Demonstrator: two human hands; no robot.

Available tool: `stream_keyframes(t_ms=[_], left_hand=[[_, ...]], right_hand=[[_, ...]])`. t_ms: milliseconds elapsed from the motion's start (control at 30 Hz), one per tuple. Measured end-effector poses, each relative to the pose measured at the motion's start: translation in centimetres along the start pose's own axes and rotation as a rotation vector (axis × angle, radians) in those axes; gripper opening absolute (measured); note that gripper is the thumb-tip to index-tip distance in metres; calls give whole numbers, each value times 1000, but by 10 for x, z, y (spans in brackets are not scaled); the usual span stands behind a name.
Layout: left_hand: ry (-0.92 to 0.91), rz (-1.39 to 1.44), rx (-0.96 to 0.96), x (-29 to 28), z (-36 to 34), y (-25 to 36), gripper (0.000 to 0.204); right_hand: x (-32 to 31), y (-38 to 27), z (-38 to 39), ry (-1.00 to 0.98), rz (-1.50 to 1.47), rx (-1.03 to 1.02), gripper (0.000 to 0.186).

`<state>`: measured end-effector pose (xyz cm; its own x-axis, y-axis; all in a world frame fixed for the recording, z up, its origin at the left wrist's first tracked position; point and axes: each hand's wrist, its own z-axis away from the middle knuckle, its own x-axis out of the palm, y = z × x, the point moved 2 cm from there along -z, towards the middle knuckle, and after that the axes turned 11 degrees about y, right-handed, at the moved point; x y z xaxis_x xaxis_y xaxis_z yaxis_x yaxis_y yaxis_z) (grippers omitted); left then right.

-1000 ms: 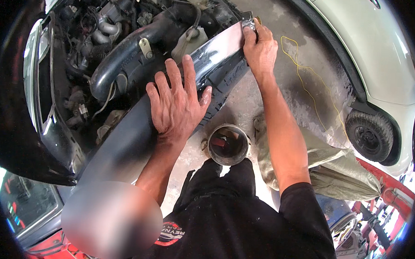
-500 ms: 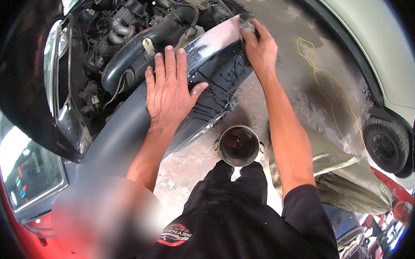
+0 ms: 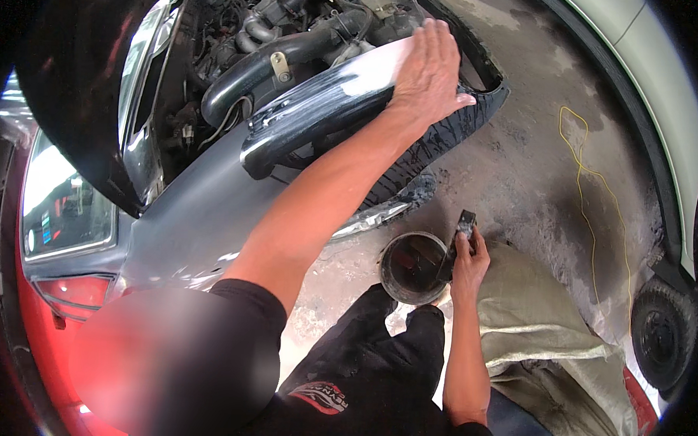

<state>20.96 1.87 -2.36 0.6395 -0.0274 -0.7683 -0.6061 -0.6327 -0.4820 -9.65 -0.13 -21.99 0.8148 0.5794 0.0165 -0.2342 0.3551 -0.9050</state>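
Observation:
My left hand (image 3: 427, 72) lies flat, fingers stretched, on the far end of the dark grey car fender (image 3: 190, 199), over its white patch. Dark wet streaks run down the fender's side. Down by the bucket's right rim, my right hand (image 3: 470, 262) grips a dark, rectangular sanding block (image 3: 465, 223), which points up and away from me. Its lower part is partly behind my fingers. The round bucket (image 3: 388, 280) stands by my feet and holds dark liquid, with something reddish showing in it.
Left of the fender lies the open engine bay with a black air duct (image 3: 246, 81). A greenish-grey sheet (image 3: 532, 304) is heaped at the right. Beyond it are a yellow cord (image 3: 584, 174) on the floor, a tyre (image 3: 663, 333) and a pale vehicle (image 3: 659, 76).
My left hand has gone from the fender's middle to its far end. My right hand has left that far end and come down beside the bucket. The view has shifted too.

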Motion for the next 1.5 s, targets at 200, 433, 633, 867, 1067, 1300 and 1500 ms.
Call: stream_keyframes(t_ms=[200,433,633,867,1067,1300,1500], left_hand=[[-84,462,246,7,47,67,87],[-78,787,276,-18,153,80,52],[77,274,219,-32,61,-22,61],[-35,105,464,-32,41,-23,58],[-270,293,517,-86,73,-88,65],[-446,261,126,-101,102,-144,99],[-417,299,141,-95,100,-139,102]], right_hand=[[-30,8,13,21,-197,51,39],[-34,-35,1,94,-146,127,33],[17,-106,-25,-116,-387,-168,41],[48,-140,-43,-186,-345,-154,44],[77,-154,-74,-180,-194,-537,45],[129,-162,-102,-161,80,-1012,52],[152,-158,-109,-125,75,-1118,54]])
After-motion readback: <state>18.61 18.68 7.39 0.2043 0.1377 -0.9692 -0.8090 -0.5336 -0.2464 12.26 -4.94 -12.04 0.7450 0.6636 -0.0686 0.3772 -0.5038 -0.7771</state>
